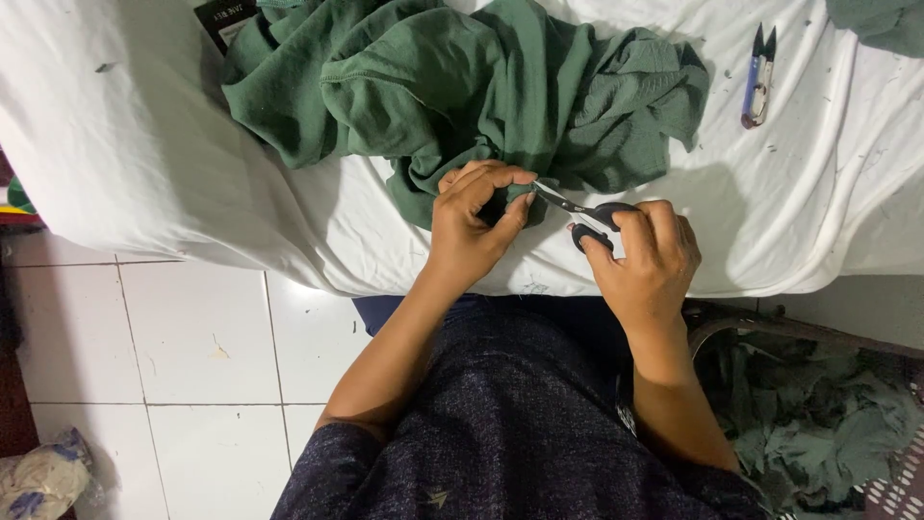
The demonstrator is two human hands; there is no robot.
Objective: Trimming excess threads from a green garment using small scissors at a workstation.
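Note:
A crumpled dark green garment (462, 87) lies on a surface covered by a white sheet (135, 144). My left hand (472, 226) pinches a fold of the garment's lower edge near the sheet's front edge. My right hand (645, 255) holds small black-handled scissors (582, 210), their blades pointing left and meeting the pinched cloth at my left fingertips.
A blue-handled thread snipper (758, 82) lies on the sheet at the upper right. More green cloth (881, 19) sits at the top right corner. A basket of green scraps (818, 414) stands at my right. White floor tiles (192, 347) and a bundled bag (43, 477) are on the left.

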